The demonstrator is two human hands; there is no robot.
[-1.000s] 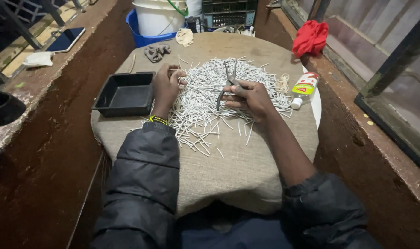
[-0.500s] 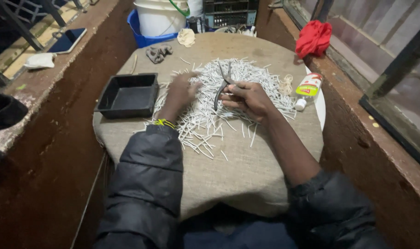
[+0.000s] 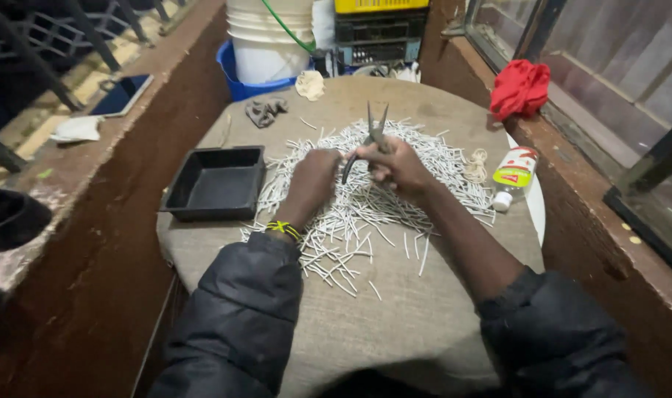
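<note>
Illumination is moderate and uneven, arriving from above and slightly ahead of the wearer. The burlap-covered round table [image 3: 395, 309] is the best-lit surface at centre frame, and the pile of white sticks [image 3: 365, 199] reads bright without clipping. The white bucket [image 3: 266, 37] at top centre approaches overexposure. The brown ledges at the left and right sides fall into dim, muddy tones, and the lower left corner is near black. The dark jacket sleeves [image 3: 240, 317] at the bottom edge lose detail in shadow. Shadows beneath the hands are soft and short. Focus holds at centre; slight softness and wide-angle stretching show toward the corners. Mild noise is visible in dark areas.
</note>
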